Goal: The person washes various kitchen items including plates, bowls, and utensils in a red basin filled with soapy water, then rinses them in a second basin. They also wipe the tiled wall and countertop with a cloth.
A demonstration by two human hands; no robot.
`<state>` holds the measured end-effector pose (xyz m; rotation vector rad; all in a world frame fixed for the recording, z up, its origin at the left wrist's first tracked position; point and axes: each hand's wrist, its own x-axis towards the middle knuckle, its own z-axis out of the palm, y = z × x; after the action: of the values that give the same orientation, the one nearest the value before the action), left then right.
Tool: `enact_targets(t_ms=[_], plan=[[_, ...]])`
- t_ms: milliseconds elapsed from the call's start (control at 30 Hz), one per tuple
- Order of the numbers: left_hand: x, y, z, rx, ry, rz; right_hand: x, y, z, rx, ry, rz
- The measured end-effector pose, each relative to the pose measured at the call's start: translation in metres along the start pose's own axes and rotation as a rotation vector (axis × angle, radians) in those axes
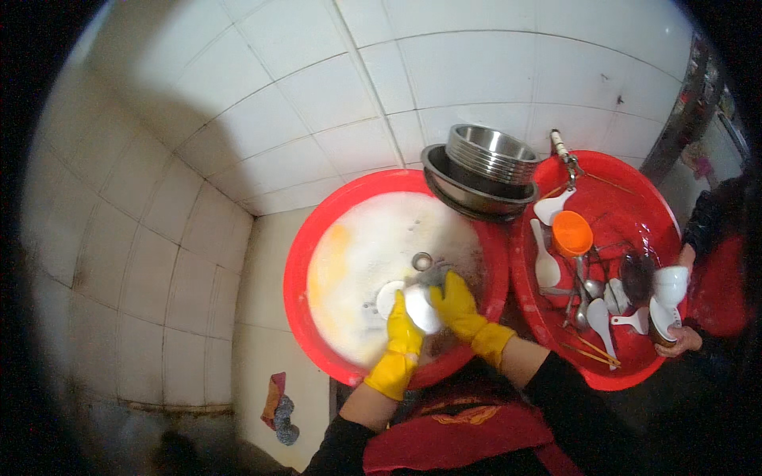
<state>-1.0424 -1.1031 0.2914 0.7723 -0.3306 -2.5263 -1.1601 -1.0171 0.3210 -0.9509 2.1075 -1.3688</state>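
A small white bowl [421, 310] is in my left hand [405, 333], which wears a yellow rubber glove. Opposite it, my right hand [458, 306], gloved the same way, is at the bowl's right edge. Blurred grey material, which looks like a scrubber [437, 276], shows at the right hand's fingers. Both hands are over a round red plastic basin [299, 279] of foamy, cloudy water. Beside the held bowl, another white dish [389, 299] is partly covered by it. Just beyond, a small round metal rim [422, 261] pokes through the foam.
Stacked steel bowls [494, 157] sit in a larger metal basin [476, 199] at the back. In a second red basin [625, 169] lie spoons, rice paddles and an orange cup [572, 233]. Another person's hand [684, 342] holds bowls there. Scrubbers [286, 420] lie on the left floor.
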Motion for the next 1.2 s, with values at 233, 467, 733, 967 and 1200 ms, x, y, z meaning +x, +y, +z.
enact_targets(t_ms=[233, 467, 733, 967, 1200], plan=[[0.031, 0.015, 0.035, 0.188, -0.056, 0.067, -0.038, -0.003, -0.034, -0.571, -0.229, 0.083], [0.028, -0.119, 0.128, 0.365, -0.463, -0.341, -0.056, 0.019, -0.028, -0.555, -0.304, -0.282], [0.045, -0.146, 0.084, 0.262, -0.691, -0.64, -0.055, 0.038, -0.02, -0.474, -0.14, -0.45], [0.035, 0.073, -0.024, 1.641, 0.449, 0.705, -0.043, 0.027, -0.012, -0.535, -0.285, -0.118], [0.051, 0.078, -0.107, 1.632, 0.399, -0.183, -0.019, 0.036, 0.029, -0.511, -0.471, -0.023]])
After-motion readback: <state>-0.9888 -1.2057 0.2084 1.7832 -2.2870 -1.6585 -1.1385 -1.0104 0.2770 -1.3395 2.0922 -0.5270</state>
